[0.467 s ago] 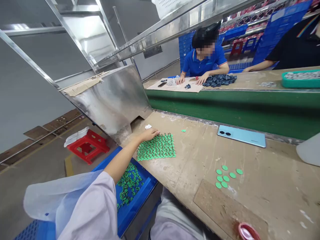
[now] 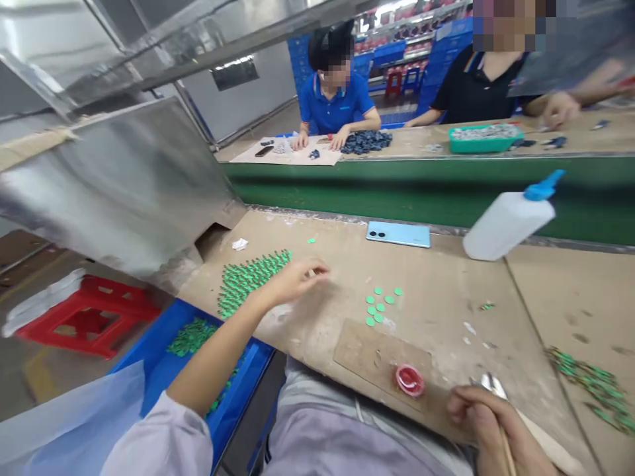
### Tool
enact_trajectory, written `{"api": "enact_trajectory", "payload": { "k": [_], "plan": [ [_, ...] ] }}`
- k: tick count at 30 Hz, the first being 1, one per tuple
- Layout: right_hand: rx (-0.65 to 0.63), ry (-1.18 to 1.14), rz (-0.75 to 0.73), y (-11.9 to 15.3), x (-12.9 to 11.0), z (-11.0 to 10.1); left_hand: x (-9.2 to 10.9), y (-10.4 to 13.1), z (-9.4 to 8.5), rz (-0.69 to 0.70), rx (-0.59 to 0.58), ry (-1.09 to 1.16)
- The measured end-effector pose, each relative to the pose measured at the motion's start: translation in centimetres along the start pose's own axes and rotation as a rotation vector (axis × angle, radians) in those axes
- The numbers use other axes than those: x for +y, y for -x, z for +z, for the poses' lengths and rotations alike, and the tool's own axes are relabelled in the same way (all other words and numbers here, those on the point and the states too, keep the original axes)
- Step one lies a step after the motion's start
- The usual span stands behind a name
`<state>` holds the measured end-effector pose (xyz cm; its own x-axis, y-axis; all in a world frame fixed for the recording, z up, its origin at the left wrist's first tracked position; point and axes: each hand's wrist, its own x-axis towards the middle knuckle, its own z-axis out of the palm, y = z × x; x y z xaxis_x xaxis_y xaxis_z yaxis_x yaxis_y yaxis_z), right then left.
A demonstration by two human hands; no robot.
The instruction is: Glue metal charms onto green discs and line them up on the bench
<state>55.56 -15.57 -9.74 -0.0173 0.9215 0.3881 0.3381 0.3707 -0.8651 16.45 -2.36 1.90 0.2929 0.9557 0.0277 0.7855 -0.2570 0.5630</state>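
Note:
My left hand (image 2: pixel 300 277) is raised a little over the table (image 2: pixel 342 264), fingers apart and curved, with nothing between them. Just left of it lie rows of green pieces with dark tips (image 2: pixel 248 281). My right hand (image 2: pixel 489 423) grips a thin wooden stick (image 2: pixel 506 453) at the lower right. Between the hands, several flat green discs (image 2: pixel 380 307) lie loose. A small round dish of red paste (image 2: pixel 409 380) stands on a brown board (image 2: pixel 362 350), left of my right hand.
A blue phone (image 2: pixel 404 234) and a white bottle (image 2: pixel 506 225) are near the far edge. Green-brown pieces (image 2: pixel 595 383) lie at right. A blue bin (image 2: pixel 163 360) and red stool (image 2: pixel 94 317) stand at left. Two people sit across the green divider (image 2: pixel 397 192).
My left hand has left the rows of green pieces and moved right. The view has turned right, bringing my right hand with the stick, the whole bottle and the red dish into sight.

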Motion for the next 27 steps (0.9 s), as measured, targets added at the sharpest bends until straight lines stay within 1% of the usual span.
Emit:
{"api": "enact_trajectory", "payload": {
  "k": [1, 3, 5, 6, 8, 11, 14, 18, 21, 23, 27],
  "plan": [
    [0.014, 0.002, -0.020, -0.3, -0.5, 0.0, 1.6, -0.1, 1.7, 0.073, -0.063, 0.062],
    [0.015, 0.001, -0.039, -0.6, -1.5, -0.3, 4.0, -0.2, 5.0, 0.150, -0.103, 0.119],
    [-0.023, -0.008, -0.070, -0.7, -2.2, -0.9, 5.5, -0.4, 7.7, 0.148, -0.097, 0.140],
    [-0.054, -0.013, -0.089, -0.6, -2.4, -1.2, 5.9, -0.5, 8.7, 0.127, -0.084, 0.140],
    [-0.093, -0.026, -0.115, -0.4, -2.8, -1.8, 6.4, -0.8, 10.2, 0.072, -0.055, 0.143],
    [-0.052, -0.066, -0.109, -0.1, -3.0, -2.2, 6.8, -1.3, 10.8, -0.005, -0.038, 0.161],
    [-0.006, -0.096, -0.088, 0.0, -3.1, -2.2, 7.1, -1.6, 10.5, -0.058, -0.059, 0.181],
    [-0.021, -0.074, -0.083, -0.4, -3.2, -1.6, 7.4, -1.4, 10.0, -0.121, -0.057, 0.208],
    [-0.053, -0.012, -0.081, -0.9, -3.1, -0.9, 7.5, -1.0, 10.1, -0.141, -0.021, 0.277],
    [-0.088, 0.059, -0.112, -1.2, -3.0, -0.3, 7.3, -0.8, 10.3, -0.155, 0.044, 0.415],
    [-0.171, 0.227, -0.201, -1.5, -2.8, 0.8, 6.3, -0.7, 10.6, -0.248, 0.290, 0.826]
  ]
}}
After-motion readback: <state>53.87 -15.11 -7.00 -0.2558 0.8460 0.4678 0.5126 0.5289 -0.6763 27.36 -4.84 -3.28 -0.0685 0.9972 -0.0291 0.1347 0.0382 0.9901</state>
